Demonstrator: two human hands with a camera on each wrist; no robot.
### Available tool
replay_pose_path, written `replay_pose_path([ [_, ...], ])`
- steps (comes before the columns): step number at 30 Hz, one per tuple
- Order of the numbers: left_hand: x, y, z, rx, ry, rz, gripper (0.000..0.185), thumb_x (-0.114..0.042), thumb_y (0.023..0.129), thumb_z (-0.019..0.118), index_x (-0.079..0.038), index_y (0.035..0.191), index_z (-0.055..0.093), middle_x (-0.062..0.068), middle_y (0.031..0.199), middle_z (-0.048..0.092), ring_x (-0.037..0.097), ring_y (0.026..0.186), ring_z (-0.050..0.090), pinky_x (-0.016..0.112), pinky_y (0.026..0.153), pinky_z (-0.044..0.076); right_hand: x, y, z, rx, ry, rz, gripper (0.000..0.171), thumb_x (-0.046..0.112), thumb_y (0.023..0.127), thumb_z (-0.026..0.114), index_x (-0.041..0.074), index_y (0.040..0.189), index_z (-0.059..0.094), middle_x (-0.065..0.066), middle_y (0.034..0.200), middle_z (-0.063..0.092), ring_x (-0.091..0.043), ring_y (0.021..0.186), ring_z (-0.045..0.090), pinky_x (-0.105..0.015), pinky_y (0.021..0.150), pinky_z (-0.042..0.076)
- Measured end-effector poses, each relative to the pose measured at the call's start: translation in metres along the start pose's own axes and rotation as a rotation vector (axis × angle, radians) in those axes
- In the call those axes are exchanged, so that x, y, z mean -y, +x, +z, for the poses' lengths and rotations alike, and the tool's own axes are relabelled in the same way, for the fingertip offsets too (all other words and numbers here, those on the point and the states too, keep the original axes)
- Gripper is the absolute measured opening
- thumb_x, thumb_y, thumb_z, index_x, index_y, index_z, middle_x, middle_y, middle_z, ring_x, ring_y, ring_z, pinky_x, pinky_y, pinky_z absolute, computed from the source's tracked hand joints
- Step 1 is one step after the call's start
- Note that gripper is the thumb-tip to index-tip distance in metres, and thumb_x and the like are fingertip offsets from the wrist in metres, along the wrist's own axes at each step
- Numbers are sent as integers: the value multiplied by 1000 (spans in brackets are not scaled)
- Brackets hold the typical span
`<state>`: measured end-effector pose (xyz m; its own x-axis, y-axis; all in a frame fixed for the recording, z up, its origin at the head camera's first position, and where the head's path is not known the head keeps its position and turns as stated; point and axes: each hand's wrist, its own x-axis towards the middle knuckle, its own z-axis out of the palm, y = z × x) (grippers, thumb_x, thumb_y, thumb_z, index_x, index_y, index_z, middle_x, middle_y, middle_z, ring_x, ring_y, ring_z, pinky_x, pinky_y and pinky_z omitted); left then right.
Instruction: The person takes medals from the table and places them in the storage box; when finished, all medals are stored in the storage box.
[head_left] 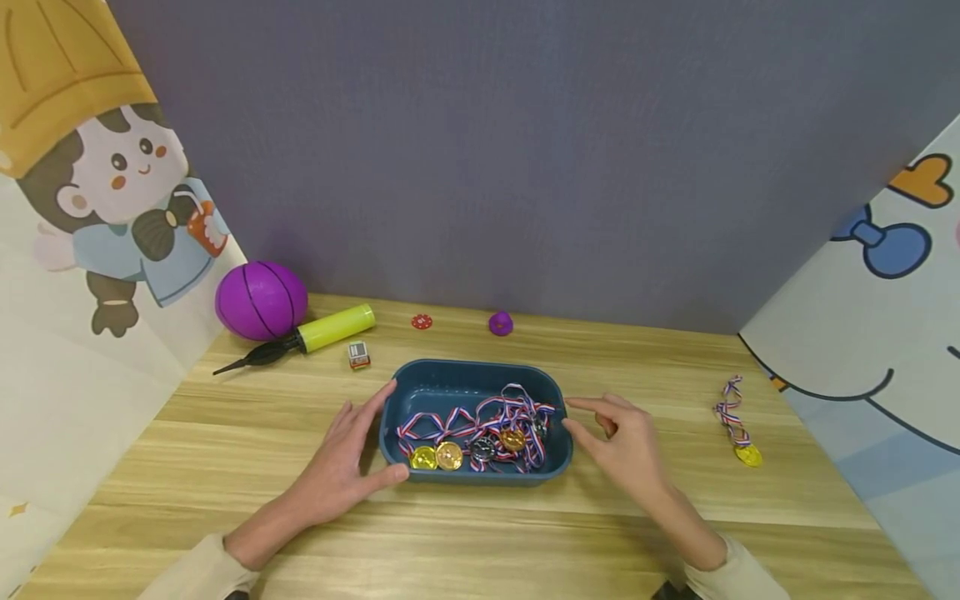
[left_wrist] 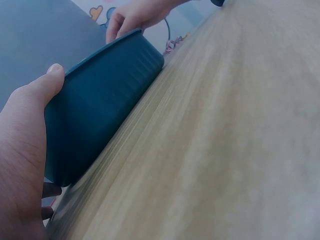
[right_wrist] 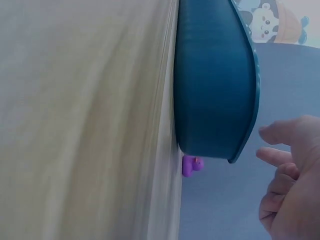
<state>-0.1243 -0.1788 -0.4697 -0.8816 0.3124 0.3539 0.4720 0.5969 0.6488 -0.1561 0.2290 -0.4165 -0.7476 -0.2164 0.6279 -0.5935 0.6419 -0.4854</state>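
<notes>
A dark blue plastic basin [head_left: 480,478] stands on the wooden table, with several medals [head_left: 448,456] on red, white and blue ribbons [head_left: 491,417] tangled inside; some are gold, some silver. My left hand [head_left: 341,467] grips the basin's left end, thumb at the near corner of the rim and index finger along the far side. In the left wrist view its thumb [left_wrist: 52,80] lies against the basin's upper edge. My right hand [head_left: 626,442] is beside the right end, thumb and index finger extended toward the rim, other fingers curled. A small gap separates them from the basin in the right wrist view.
One gold medal [head_left: 747,454] lies apart at the right. Toward the back left are a purple ball [head_left: 262,300], a yellow-and-black hand pump [head_left: 337,327] and a small box [head_left: 358,355]. A red chip [head_left: 422,322] and purple toy [head_left: 501,323] lie before the grey partition [head_left: 480,167].
</notes>
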Motion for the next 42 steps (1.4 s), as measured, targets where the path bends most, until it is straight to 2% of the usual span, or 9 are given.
replay_pose_path([
  [4, 0, 0, 0, 1, 2, -2, 110, -69, 96, 76, -27, 179, 19, 22, 171, 47, 52, 156, 43, 81, 129, 13, -7, -4, -7, -68, 31, 7, 31, -7, 78, 96, 5, 106, 88, 6, 63, 37, 0, 62, 25, -23, 51, 27],
  [6, 0, 0, 1, 1, 1, -2, 110, -68, 96, 77, -27, 179, 19, 22, 171, 46, 52, 156, 43, 80, 129, 13, -10, -7, -11, -83, 30, 22, 31, -8, 78, 95, 4, 105, 88, 5, 63, 36, 0, 62, 24, -20, 53, 26],
  [8, 0, 0, 0, 1, -1, -4, 110, -68, 96, 77, -27, 179, 19, 22, 171, 46, 52, 156, 43, 81, 129, 13, -14, -10, -16, -87, 19, 45, 30, -8, 78, 95, 3, 105, 88, 4, 63, 36, 1, 61, 24, -9, 62, 34],
  [10, 0, 0, 0, 0, -2, -3, 109, -68, 96, 77, -27, 179, 19, 23, 171, 46, 53, 156, 43, 81, 129, 13, -17, -13, -21, -88, 7, 68, 30, -9, 79, 95, 3, 106, 88, 4, 64, 36, 1, 61, 24, -6, 66, 32],
  [13, 0, 0, 0, 0, 1, -6, 110, -68, 96, 77, -28, 179, 19, 23, 171, 47, 53, 156, 43, 81, 129, 13, -22, -18, -29, -88, -14, 97, 32, -10, 79, 94, 3, 107, 87, 4, 65, 35, 0, 61, 24, -9, 66, 35],
  [15, 0, 0, 0, 0, 3, -3, 110, -68, 96, 77, -28, 179, 19, 23, 171, 47, 52, 156, 43, 80, 129, 13, -26, -22, -34, -92, -22, 114, 32, -11, 79, 94, 3, 107, 87, 4, 65, 36, -1, 61, 25, -19, 55, 27],
  [20, -1, 0, 0, -2, 4, 1, 109, -69, 96, 76, -27, 179, 19, 23, 171, 46, 53, 156, 43, 81, 129, 13, -33, -29, -47, -100, -37, 161, 33, -11, 79, 94, 3, 108, 87, 2, 66, 36, -1, 60, 24, -28, 50, 27],
  [32, -1, -1, 0, -3, 4, -1, 109, -71, 96, 75, -28, 179, 18, 21, 172, 45, 53, 156, 43, 81, 129, 13, -50, -42, -69, -139, -115, 208, 33, -9, 77, 95, 2, 107, 87, 4, 64, 34, 1, 58, 23, -29, 50, 26],
  [42, -1, -1, 0, -6, 4, 3, 109, -73, 97, 73, -26, 179, 19, 20, 173, 44, 51, 156, 44, 81, 129, 13, -63, -51, -86, -178, -175, 312, 33, -6, 79, 96, 3, 109, 87, 2, 66, 37, 0, 56, 24, -28, 49, 25],
])
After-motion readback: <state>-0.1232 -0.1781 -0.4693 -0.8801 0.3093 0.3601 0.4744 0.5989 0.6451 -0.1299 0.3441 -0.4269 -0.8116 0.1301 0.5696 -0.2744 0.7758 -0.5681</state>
